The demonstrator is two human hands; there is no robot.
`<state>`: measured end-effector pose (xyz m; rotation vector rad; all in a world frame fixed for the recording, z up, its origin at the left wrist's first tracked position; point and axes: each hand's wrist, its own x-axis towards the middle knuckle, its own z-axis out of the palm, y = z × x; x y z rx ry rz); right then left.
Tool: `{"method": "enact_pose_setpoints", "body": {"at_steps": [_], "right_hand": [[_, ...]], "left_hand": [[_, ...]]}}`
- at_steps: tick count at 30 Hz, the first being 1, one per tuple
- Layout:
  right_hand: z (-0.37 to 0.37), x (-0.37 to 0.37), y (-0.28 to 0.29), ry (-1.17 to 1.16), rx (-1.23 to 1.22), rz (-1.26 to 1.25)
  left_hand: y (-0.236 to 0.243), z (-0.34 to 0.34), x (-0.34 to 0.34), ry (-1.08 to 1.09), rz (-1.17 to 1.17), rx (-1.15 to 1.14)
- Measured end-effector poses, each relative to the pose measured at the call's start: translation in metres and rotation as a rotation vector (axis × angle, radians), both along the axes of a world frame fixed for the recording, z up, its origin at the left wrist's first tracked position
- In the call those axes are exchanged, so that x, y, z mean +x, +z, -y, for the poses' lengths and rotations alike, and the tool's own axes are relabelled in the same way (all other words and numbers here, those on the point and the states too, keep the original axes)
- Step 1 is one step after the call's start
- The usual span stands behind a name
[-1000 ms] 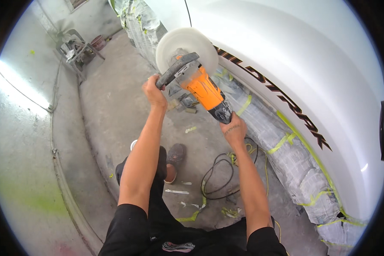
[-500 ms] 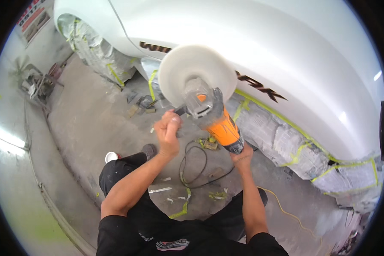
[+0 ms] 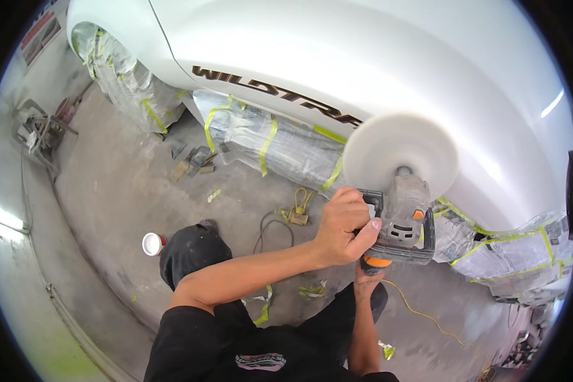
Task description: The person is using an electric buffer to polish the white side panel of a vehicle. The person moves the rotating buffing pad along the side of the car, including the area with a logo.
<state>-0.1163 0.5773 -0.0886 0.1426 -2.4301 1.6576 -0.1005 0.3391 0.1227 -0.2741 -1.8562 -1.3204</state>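
Observation:
I hold an orange and black power polisher [image 3: 406,210] in both hands. My left hand [image 3: 347,229] is wrapped round its black front handle. At the rear of the orange body my right hand [image 3: 367,280] grips it, partly hidden behind the tool. The round white polishing pad [image 3: 401,149] looks smeared, as if spinning, and lies over the lower side of the white vehicle [image 3: 337,51]. Whether it touches the panel I cannot tell. Dark lettering [image 3: 280,92] runs along the panel, its right end covered by the pad.
Plastic sheeting with yellow-green tape [image 3: 267,137] masks the vehicle's lower edge and a wheel [image 3: 127,83]. On the floor lie a black cable [image 3: 261,232], a yellow cord [image 3: 420,312], sanding blocks [image 3: 194,162] and tape scraps. A white-topped tub [image 3: 151,244] stands by my left knee.
The polisher and both hands have moved right along the panel, uncovering lettering on the left. My left arm now reaches across to the right. The view has shifted slightly.

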Motion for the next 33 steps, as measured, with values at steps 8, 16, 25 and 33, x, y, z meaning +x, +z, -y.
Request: {"method": "enact_pose_setpoints", "body": {"at_steps": [8,16,25,33], "right_hand": [[0.085,-0.005,0.063,0.453,0.081,0.071],[0.17,-0.021,0.119,0.503,0.237,-0.038],[0.055,0.002,0.099,0.33,0.062,0.018],[-0.015,0.032,0.104,-0.013,0.055,0.171]], "left_hand": [[-0.001,0.1,0.05,0.371,0.029,0.235],[-0.015,0.212,0.062,0.732,-0.314,0.179],[0.037,0.072,0.028,0.475,-0.132,-0.093],[0.062,0.018,-0.026,-0.048,-0.362,-0.124]]}}
